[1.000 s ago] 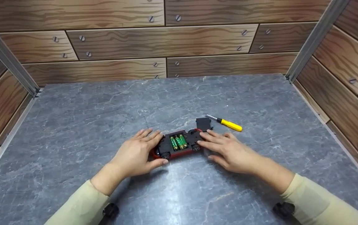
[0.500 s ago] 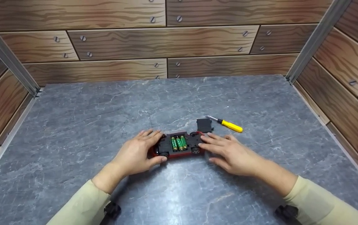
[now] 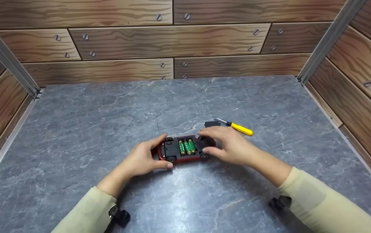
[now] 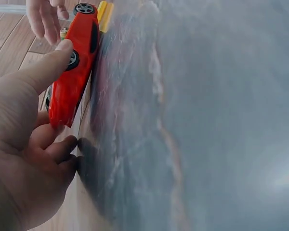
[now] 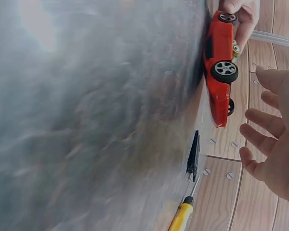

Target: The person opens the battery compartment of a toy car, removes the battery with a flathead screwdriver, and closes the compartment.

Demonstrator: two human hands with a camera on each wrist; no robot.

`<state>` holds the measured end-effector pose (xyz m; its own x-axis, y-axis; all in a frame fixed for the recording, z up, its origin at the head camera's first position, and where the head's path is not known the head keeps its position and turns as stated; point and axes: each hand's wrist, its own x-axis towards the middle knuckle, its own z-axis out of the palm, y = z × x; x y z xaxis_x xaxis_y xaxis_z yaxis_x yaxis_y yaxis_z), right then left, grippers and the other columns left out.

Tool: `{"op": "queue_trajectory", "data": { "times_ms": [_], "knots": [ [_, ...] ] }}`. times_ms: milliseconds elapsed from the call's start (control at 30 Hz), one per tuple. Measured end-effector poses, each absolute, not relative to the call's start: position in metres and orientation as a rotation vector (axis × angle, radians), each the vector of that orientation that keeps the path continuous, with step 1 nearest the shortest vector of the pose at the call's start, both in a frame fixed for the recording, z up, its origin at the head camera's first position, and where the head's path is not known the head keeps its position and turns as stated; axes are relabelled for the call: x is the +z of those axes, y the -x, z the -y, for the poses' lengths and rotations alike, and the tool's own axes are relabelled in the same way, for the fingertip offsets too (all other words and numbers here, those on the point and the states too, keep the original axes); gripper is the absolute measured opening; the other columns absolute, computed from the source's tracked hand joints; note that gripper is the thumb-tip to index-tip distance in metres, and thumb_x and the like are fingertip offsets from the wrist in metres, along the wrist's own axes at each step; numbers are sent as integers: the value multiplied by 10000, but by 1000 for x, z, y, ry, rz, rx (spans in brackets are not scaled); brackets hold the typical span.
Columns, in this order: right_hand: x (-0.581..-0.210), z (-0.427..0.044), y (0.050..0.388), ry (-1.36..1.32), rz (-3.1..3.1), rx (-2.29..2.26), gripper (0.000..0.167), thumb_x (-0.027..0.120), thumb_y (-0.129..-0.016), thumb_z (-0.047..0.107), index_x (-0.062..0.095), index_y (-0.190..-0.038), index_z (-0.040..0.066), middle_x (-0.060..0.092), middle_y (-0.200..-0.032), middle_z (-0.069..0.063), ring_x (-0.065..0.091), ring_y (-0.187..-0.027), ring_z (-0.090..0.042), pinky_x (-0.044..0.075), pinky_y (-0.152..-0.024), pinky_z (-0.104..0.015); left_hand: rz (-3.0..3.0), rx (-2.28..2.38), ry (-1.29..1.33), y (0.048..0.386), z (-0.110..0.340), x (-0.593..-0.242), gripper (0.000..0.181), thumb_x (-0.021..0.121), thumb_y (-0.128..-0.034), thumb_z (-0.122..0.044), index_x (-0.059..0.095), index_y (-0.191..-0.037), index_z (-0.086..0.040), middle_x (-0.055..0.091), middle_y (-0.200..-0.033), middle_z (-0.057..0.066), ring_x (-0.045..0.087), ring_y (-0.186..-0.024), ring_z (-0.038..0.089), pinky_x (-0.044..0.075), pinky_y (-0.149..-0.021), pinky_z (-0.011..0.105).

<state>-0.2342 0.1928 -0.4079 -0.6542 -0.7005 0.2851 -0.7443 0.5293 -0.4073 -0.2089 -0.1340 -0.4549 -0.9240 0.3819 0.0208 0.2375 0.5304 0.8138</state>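
A red toy car [image 3: 170,149] lies upside down on the grey table, its black underside facing up. Several green batteries [image 3: 187,147] sit side by side in the uncovered compartment in its middle. My left hand [image 3: 139,159] grips the car's left end, thumb on the near side by a wheel and fingers round the far side. Over the car's right end hovers my right hand [image 3: 232,145], its fingers loosely bent and apart from the car in the right wrist view. A black battery cover [image 3: 212,124] lies behind that hand, partly hidden by it.
A screwdriver [image 3: 242,128] with a yellow handle lies on the table to the right of the cover, its tip close to it. Wood-patterned walls [image 3: 169,42] enclose the table [image 3: 101,106] at the back and both sides.
My right hand has lifted off the car's right end and moved slightly left and away from me, now covering part of the battery cover. The left hand's fingers have shifted round the car's end.
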Motion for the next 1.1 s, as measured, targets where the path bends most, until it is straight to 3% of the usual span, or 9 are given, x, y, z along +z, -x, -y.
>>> {"op": "queue_trajectory", "data": {
  "times_ms": [367, 1100],
  "knots": [
    [-405, -173, 249, -1194, 2884, 767, 502, 812, -952, 308, 691, -1400, 118, 662, -1439, -112, 588, -1355, -340, 456, -1146, -559, -2516, 1461, -517, 213, 134, -459, 1024, 987, -735, -267, 466, -1586, -35, 543, -1562, 149, 620, -1295, 292, 372, -1218, 496],
    [-408, -160, 257, -1252, 2979, 727, 454, 793, -939, 346, 736, -1323, 111, 640, -1465, -136, 569, -1375, -362, 398, -1194, -554, -2487, 1459, -437, 213, 137, -460, 1022, 984, -733, -268, 468, -1594, -77, 532, -1575, 132, 600, -1321, 290, 340, -1234, 519]
  ]
}}
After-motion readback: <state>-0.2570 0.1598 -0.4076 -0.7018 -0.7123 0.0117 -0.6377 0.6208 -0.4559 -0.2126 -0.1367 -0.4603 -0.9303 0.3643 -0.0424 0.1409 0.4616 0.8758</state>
